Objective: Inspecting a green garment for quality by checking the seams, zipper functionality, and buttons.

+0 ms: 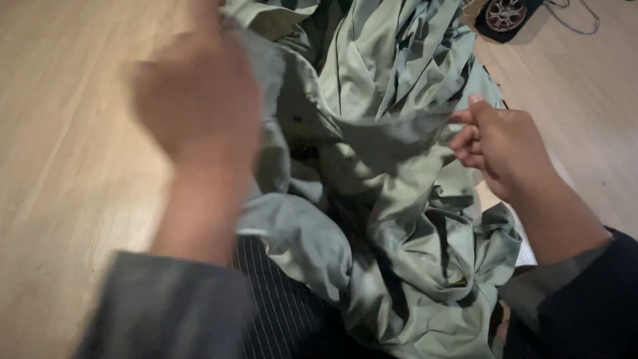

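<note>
A crumpled pale green garment (392,199) lies in a heap on the wooden floor in front of me and over my lap. My right hand (498,143) pinches a fold of this cloth at its right side, fingers closed on the fabric. My left hand (196,96) is raised and blurred at the garment's upper left edge, with its fingers curled and touching the cloth there. Whether it grips the cloth cannot be told through the blur. Both my sleeves are dark grey.
Light wooden floor (66,166) spreads to the left and right. A dark round object with a metal rim (505,14) and thin cables lies at the top right. Dark pinstriped cloth (279,312) shows under the garment near me.
</note>
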